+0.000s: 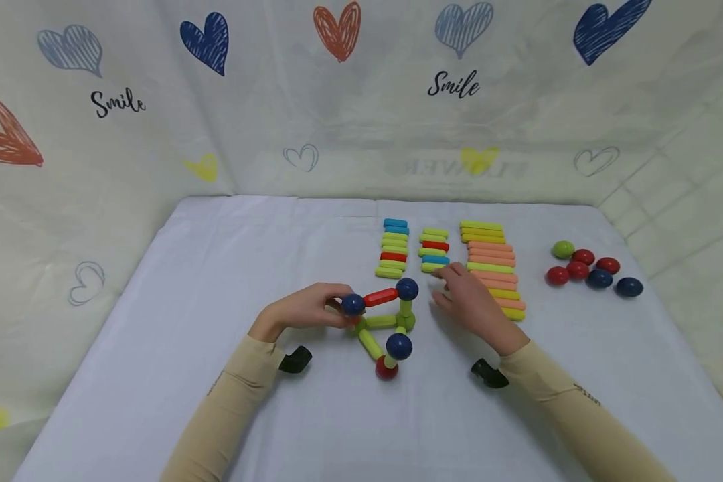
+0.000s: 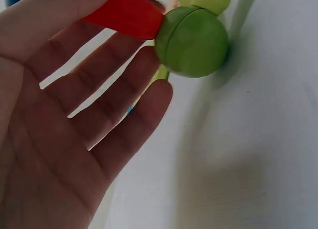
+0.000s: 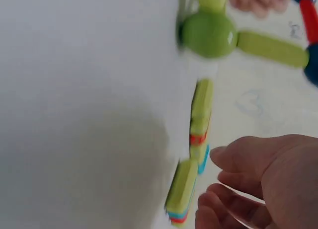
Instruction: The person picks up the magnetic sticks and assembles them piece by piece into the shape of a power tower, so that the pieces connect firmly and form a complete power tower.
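Note:
A frame of magnetic building sticks and balls stands on the table, with a red stick (image 1: pixel 381 296) joining two blue balls (image 1: pixel 407 289) on top. Light-green sticks (image 1: pixel 381 321) and green balls (image 3: pixel 208 34) make up its lower part, and a red ball (image 1: pixel 387 369) sits at the near end under another blue ball (image 1: pixel 399 346). My left hand (image 1: pixel 310 306) pinches an upright red stick (image 2: pixel 126 15) between thumb and fingers. Loosely bent, my right hand (image 1: pixel 472 308) hovers by the light-green short stick (image 3: pixel 182 187) at the near end of the middle column, holding nothing.
Beyond the frame lies a left column of short coloured sticks (image 1: pixel 394 249). Longer orange, yellow and green sticks (image 1: pixel 491 258) line up beyond the right hand. Several loose red, blue and green balls (image 1: pixel 578 270) rest at the right. A printed curtain (image 1: pixel 361 100) hangs behind the table.

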Demonstrator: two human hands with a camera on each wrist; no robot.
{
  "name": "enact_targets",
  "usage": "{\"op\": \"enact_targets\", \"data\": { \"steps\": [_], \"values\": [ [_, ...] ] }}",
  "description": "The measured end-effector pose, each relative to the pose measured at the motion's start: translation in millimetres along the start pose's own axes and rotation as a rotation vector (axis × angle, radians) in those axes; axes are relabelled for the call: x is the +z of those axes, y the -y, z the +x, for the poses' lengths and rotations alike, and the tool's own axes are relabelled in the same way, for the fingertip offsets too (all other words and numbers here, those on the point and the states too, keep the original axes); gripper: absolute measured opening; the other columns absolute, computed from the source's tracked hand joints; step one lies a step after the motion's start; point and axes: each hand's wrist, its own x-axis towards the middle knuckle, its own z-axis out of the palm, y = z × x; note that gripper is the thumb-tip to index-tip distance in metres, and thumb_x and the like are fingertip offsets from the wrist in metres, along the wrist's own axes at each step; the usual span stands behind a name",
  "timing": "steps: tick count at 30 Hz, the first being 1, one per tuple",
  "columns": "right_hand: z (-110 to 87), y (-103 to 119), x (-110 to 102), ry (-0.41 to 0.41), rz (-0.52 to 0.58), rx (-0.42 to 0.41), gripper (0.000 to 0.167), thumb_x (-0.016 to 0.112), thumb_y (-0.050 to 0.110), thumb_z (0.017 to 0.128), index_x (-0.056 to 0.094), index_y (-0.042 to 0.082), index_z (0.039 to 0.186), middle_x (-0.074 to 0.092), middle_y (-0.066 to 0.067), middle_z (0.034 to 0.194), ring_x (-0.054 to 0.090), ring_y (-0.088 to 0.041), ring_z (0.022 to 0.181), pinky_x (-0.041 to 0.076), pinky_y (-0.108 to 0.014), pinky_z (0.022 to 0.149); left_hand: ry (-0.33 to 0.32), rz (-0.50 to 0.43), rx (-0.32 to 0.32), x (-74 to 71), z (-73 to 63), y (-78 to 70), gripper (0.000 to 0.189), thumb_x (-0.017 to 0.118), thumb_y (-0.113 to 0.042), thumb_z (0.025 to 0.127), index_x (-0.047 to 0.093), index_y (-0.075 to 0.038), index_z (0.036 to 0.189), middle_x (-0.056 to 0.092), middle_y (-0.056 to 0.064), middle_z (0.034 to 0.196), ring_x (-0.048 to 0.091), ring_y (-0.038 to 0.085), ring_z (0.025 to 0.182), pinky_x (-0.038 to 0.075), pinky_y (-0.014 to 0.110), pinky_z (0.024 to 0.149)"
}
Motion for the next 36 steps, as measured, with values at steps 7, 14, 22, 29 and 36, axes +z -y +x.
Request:
{"op": "enact_targets", "data": {
  "steps": [7,14,22,29,36],
  "values": [
    [11.1,-13.7,-1.2,-0.05,-0.23,-0.048,0.033,0.073,0.005,0.086,0.063,-0.003,0.117,0.06,-0.018,0.106,0.055,-0.031,0.094,0.053,-0.042,0.084,0.138,-0.018,-0.041,-5.1,0.2,-9.0,0.024,0.064,-0.007,0.094,0.066,-0.011,0.117,0.067,-0.002,0.11,0.062,0.016,0.103,0.05,0.032,0.096],
    [10.0,-13.6,2.2,-0.073,-0.253,-0.025,0.034,0.073,0.004,0.085,0.063,-0.002,0.117,0.053,-0.018,0.102,0.05,-0.031,0.089,0.053,-0.038,0.073,0.049,-0.011,0.0,-8.1,15.9,-10.4,0.032,0.053,-0.011,0.101,0.058,-0.011,0.132,0.063,0.002,0.126,0.059,0.012,0.115,0.048,0.03,0.098],
    [7.7,-7.1,-2.7,0.025,-0.249,0.002,0.03,0.076,0.005,0.084,0.064,-0.001,0.111,0.063,-0.014,0.098,0.056,-0.029,0.087,0.054,-0.04,0.079,-0.056,-0.082,0.085,-3.6,39.9,-24.5,0.036,0.052,-0.016,0.102,0.056,-0.012,0.138,0.063,0.005,0.13,0.059,0.017,0.119,0.048,0.041,0.1],
    [-13.0,4.5,-24.3,0.181,0.092,0.018,0.029,0.069,0.011,0.087,0.067,-0.002,0.112,0.065,-0.007,0.095,0.057,-0.021,0.083,0.053,-0.035,0.075,-0.061,-0.001,0.056,-1.3,48.8,-32.1,0.036,0.052,-0.023,0.103,0.057,-0.017,0.138,0.061,-0.002,0.132,0.057,0.01,0.118,0.048,0.031,0.099],
    [-36.9,25.7,-39.1,0.403,0.688,0.188,0.036,0.064,0.029,0.094,0.057,0.002,0.116,0.064,-0.009,0.097,0.062,-0.024,0.091,0.051,-0.038,0.087,-0.056,0.013,0.061,-1.1,47.8,-35.5,0.036,0.051,-0.024,0.103,0.058,-0.016,0.137,0.062,-0.002,0.13,0.057,0.009,0.117,0.047,0.029,0.099]
  ]
}}
